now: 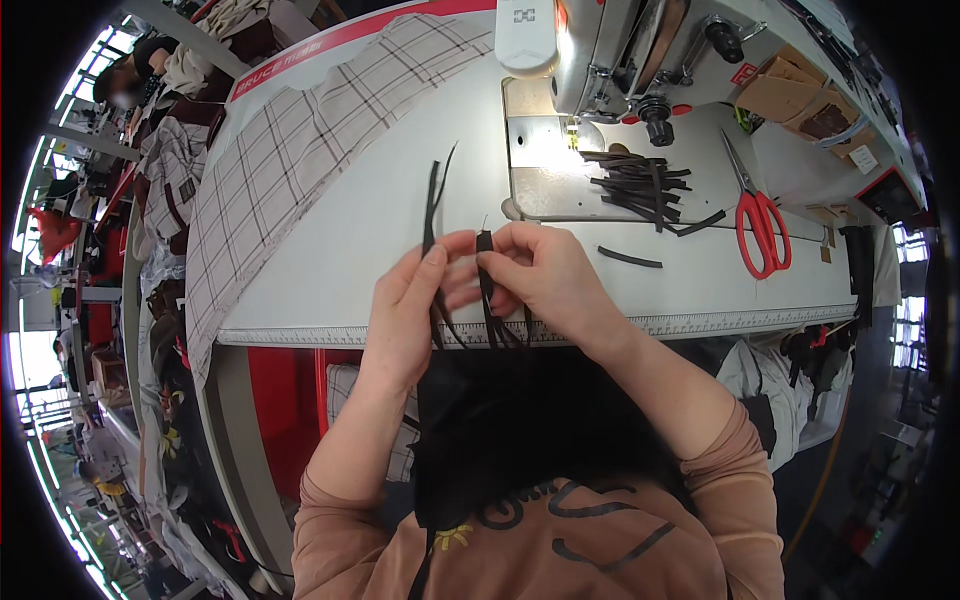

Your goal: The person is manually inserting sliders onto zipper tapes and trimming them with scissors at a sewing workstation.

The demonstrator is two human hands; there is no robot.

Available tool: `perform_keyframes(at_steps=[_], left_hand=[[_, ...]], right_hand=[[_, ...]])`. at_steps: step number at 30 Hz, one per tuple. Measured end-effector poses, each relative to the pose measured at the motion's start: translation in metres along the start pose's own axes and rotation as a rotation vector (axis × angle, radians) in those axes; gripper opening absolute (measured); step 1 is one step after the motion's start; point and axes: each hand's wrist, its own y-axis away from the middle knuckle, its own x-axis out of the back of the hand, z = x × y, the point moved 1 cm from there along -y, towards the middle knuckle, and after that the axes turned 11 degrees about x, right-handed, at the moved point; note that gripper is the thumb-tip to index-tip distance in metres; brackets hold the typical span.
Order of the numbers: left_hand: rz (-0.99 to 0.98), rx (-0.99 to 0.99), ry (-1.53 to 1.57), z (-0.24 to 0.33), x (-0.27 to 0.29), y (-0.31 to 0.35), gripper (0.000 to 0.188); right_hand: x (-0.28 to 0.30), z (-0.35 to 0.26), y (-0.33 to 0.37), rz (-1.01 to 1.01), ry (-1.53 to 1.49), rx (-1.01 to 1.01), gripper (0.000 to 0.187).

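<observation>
Over the front part of the white sewing table (pixel 345 235), my left hand (pixel 402 295) is closed on narrow black fabric strips (pixel 431 205), pinched under the thumb with their ends sticking up and hanging below. Close to its right, my right hand (pixel 550 275) pinches a black strip (pixel 485 243) near its top end between thumb and fingers. More thin black ends dangle beneath this hand; how many strips it holds I cannot tell. A pile of short black strips (pixel 640 185) lies by the needle plate, and a single strip (pixel 630 258) rests nearer me.
A white sewing machine (pixel 600 60) stands at the far middle. Red-handled scissors (pixel 763 235) lie on the right, blades pointing away. Plaid fabric (pixel 300 170) covers the table's left side. A measuring tape (pixel 680 322) runs along the front edge. A cardboard box (pixel 795 95) sits at the far right.
</observation>
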Motion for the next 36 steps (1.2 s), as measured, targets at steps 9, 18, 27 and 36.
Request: perform_keyframes(at_steps=[9,18,27,36], left_hand=[[-0.007,0.158,-0.294,-0.001,-0.004,0.0,0.029],[-0.015,0.196,-0.328,0.001,-0.008,-0.007,0.021],[-0.042,0.186,-0.1,0.001,-0.001,-0.002,0.023],[-0.052,0.229,-0.035,-0.005,-0.005,-0.001,0.023]], right_hand=[[0.002,0.003,-0.003,0.026,-0.035,0.068,0.016],[0.003,0.01,0.004,0.144,0.049,0.2,0.013],[0.01,0.006,-0.009,0.093,0.139,0.19,0.019],[0.015,-0.011,-0.043,0.123,0.258,0.267,0.02]])
